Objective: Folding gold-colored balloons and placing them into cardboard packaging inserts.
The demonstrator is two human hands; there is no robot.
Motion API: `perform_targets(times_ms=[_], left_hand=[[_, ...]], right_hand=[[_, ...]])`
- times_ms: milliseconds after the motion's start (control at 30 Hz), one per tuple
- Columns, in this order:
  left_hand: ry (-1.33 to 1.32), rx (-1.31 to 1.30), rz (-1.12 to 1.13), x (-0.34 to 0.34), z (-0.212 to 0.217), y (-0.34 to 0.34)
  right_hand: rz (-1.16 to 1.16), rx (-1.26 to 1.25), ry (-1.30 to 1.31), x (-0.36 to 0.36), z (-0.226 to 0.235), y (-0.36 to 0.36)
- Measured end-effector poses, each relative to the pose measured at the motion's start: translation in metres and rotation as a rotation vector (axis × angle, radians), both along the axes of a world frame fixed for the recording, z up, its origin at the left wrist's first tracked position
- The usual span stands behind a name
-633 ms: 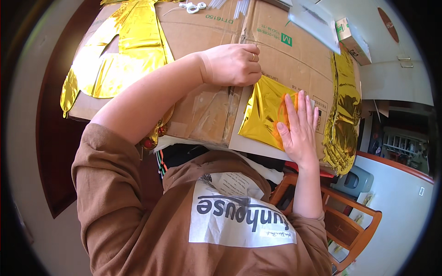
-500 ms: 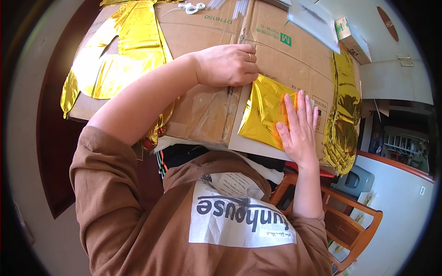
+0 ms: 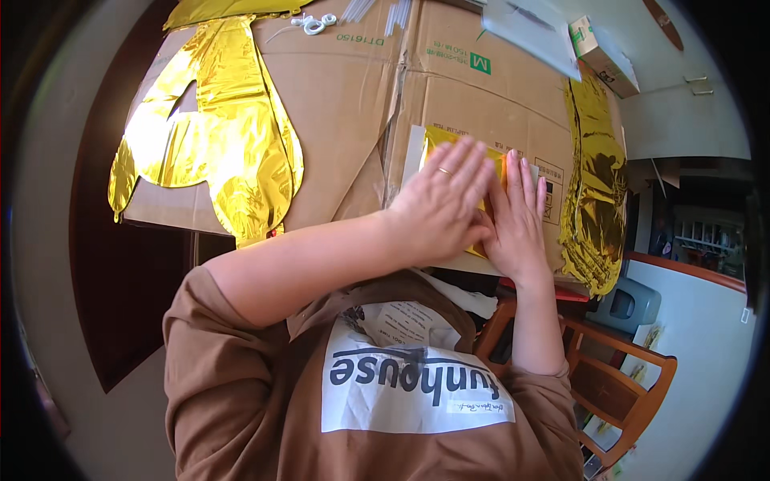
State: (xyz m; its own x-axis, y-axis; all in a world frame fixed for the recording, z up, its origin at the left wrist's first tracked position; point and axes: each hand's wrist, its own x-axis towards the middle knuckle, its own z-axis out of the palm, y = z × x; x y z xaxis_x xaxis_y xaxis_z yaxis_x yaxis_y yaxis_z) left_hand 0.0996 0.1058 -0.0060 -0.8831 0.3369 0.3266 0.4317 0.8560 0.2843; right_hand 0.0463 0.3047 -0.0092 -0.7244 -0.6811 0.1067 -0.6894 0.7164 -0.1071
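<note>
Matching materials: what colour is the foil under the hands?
The foil is shiny gold where visible, best in head view.

This looks like a home, with its wooden chair (image 3: 603,393) and pale cupboard (image 3: 674,124).

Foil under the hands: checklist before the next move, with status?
1. Foil on the pale sheet: ok, sheet edge shows at left.
2. Right hand open over the foil's right side: ok.
3. Left hand touching foil: cannot tell, its underside is hidden.
4. Foil smooth: cannot tell, hands cover most of it.
5. Hands apart from the gold bundle at right: ok.
</note>
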Motion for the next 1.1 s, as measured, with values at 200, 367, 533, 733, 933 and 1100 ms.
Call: perform_targets(times_ms=[200,367,533,733,933,1100], left_hand=[[-0.092,-0.037,0.108,0.012,-0.012,-0.015],[-0.12,-0.087,0.167,0.016,-0.009,-0.017],[-0.106,-0.092,0.169,0.016,-0.011,-0.017],[-0.088,0.024,0.247,0.017,-0.001,-0.024],[-0.331,0.517,0.306,-0.012,0.035,-0.073],[-0.408,0.425,0.078,-0.051,0.035,-0.091]], right_hand=[[0.007,-0.014,-0.01,0.001,0.004,-0.001],[0.001,-0.005,-0.006,0.002,0.005,-0.002],[0.001,0.005,-0.008,0.001,0.005,0.0],[0.006,-0.008,0.0,0.0,0.004,0.002],[0.066,-0.058,-0.032,-0.004,0.007,0.009],[0.067,-0.067,-0.017,-0.003,0.005,0.009]])
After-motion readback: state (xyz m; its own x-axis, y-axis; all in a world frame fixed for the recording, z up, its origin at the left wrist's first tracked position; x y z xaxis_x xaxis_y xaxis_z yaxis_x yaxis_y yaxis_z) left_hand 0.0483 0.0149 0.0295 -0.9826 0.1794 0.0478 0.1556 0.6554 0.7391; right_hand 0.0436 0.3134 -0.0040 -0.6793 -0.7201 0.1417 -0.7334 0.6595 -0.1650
